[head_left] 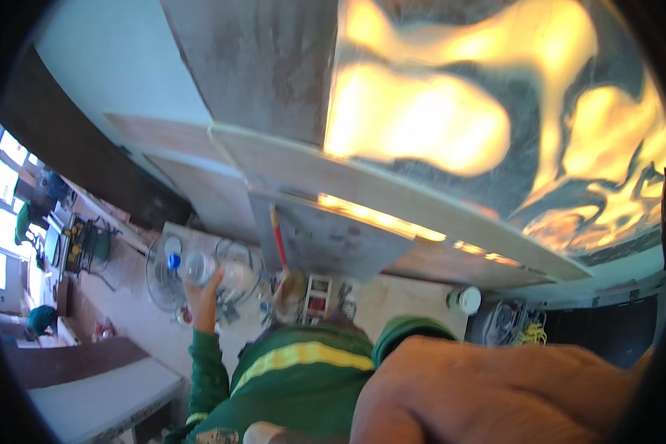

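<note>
In the head view, the person's own blurred tan hand [496,392] fills the lower right, grip impossible to tell, near a green-sleeved co-worker's hand [202,294] gripping a clear blue-capped plastic bottle [209,268], which a nudge might spill.

A clear plastic bottle with a blue cap [200,268] lay sideways before the round wire fan [164,275]; right of it stood a small red-and-white panel [317,297], possibly a sign.
</note>
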Motion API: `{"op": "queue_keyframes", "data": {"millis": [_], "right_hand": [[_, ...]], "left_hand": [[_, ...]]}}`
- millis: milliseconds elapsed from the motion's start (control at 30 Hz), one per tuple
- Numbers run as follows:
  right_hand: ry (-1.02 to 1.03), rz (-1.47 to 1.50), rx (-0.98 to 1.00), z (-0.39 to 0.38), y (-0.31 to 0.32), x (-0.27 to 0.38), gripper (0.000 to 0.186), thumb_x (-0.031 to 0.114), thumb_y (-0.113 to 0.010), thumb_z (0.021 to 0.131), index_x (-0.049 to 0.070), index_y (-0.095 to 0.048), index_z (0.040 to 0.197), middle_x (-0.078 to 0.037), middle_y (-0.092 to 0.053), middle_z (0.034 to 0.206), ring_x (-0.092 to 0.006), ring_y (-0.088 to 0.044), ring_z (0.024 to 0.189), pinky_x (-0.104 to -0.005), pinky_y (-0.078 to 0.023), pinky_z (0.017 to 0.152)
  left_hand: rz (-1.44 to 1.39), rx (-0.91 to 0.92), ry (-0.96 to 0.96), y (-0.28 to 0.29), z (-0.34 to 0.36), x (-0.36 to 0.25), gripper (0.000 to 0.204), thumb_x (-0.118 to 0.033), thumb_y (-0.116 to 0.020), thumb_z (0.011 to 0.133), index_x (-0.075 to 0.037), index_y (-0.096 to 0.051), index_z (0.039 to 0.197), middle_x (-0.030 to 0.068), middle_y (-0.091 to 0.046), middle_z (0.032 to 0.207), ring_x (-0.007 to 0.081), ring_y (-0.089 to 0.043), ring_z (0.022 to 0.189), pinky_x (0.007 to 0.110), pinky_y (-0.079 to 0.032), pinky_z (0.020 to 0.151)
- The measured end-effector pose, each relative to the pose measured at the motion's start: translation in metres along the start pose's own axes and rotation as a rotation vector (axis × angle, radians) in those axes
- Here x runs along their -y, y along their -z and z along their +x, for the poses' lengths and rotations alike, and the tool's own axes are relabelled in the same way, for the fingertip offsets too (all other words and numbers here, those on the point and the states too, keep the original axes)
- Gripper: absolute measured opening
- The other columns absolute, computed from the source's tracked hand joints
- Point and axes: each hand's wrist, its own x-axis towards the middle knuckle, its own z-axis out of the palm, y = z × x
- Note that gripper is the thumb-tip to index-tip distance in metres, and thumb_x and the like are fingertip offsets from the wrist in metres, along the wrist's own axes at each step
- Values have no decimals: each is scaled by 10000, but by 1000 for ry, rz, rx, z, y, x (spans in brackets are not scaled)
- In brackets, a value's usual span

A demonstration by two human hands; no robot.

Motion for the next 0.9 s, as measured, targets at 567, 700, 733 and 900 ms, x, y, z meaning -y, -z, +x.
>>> {"op": "queue_keyframes", "data": {"millis": [567, 700, 733, 900], "right_hand": [[-75, 149, -17, 2, 23, -68, 415, 414, -433, 1117, 50, -560, 1272, -113, -630, 825, -304, -693, 845, -537, -619, 729], [-157, 85, -356, -37, 43, -99, 430, 427, -426, 1120, 47, -555, 1275, -121, -626, 813, -313, -698, 849, -542, -623, 724], [-233, 65, -500, -63, 51, -107, 434, 430, -425, 1120, 47, -554, 1276, -123, -624, 810, -316, -699, 850, -543, -625, 723], [-1326, -82, -1309, -243, 71, -154, 307, 403, -543, 1082, 97, -540, 1071, -9, -479, 704, -146, -551, 555, -331, -520, 534]], "left_hand": [[332, -63, -59, 67, -20, 81, 848, -267, -898, 792, 39, -471, 1458, 267, -509, 1422, 390, -497, 1327, 478, -339, 1178], [264, -134, -88, 44, 16, 85, 907, -312, -934, 743, 27, -446, 1429, 224, -564, 1343, 336, -566, 1246, 434, -414, 1101], [285, -159, -60, 48, 11, 96, 892, -301, -937, 732, 24, -457, 1409, 208, -569, 1323, 324, -570, 1233, 426, -425, 1085], [285, -278, 114, 59, -25, 206, 837, -251, -948, 680, 1, -496, 1337, 142, -594, 1226, 281, -594, 1163, 407, -463, 1025]]}}
